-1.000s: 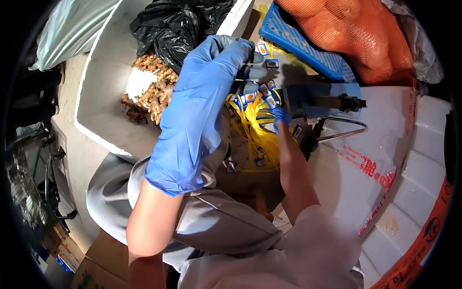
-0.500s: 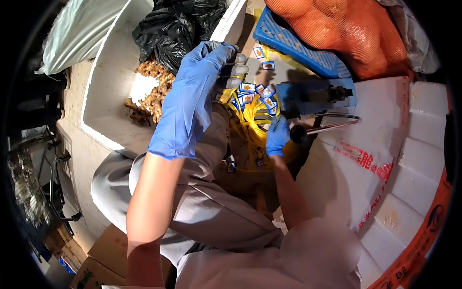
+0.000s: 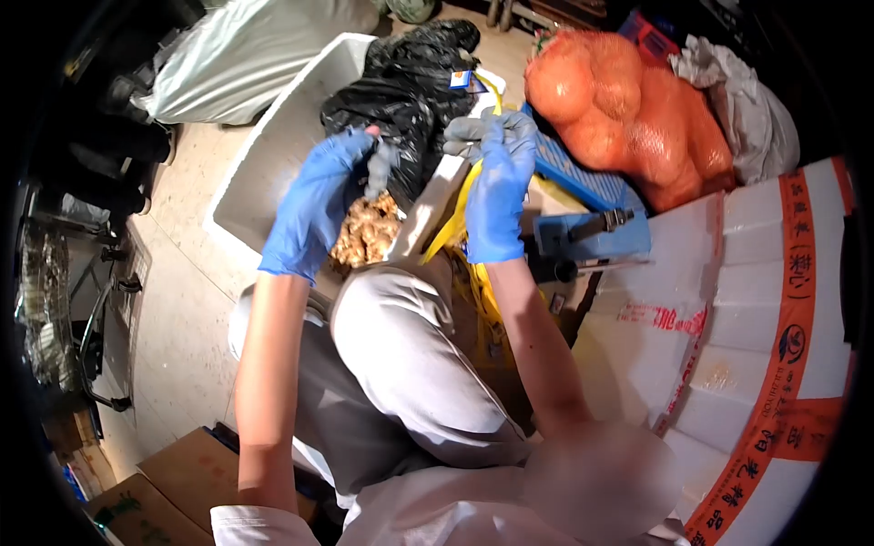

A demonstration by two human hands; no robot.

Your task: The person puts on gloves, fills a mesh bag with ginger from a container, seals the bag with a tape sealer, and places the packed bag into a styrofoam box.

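My right hand (image 3: 499, 187), in a blue glove with grey fingers, is closed on a yellow mesh bag (image 3: 451, 232). The bag's narrow strip runs above and below the fingers, and a small blue-and-white label (image 3: 462, 79) shows near its upper end. To the left, my left hand (image 3: 314, 205), gloved alike, hovers over the white foam box (image 3: 259, 177). Its fingers are partly bent and apart from the thumb, with nothing visible in them. Knobbly pieces of ginger (image 3: 369, 232) lie in the box beneath, beside a black plastic bag (image 3: 405, 100).
A blue metal device (image 3: 592, 234) with a handle stands right of my right hand, near a blue plastic piece (image 3: 583, 173). Behind it sits a bulging orange mesh sack (image 3: 628, 118). White foam boxes (image 3: 655, 291) with red tape are at right, a cardboard box (image 3: 196, 478) at lower left.
My right hand has risen from the pile of yellow mesh bags, bringing one up. My left hand has moved down and left over the ginger. The view has shifted.
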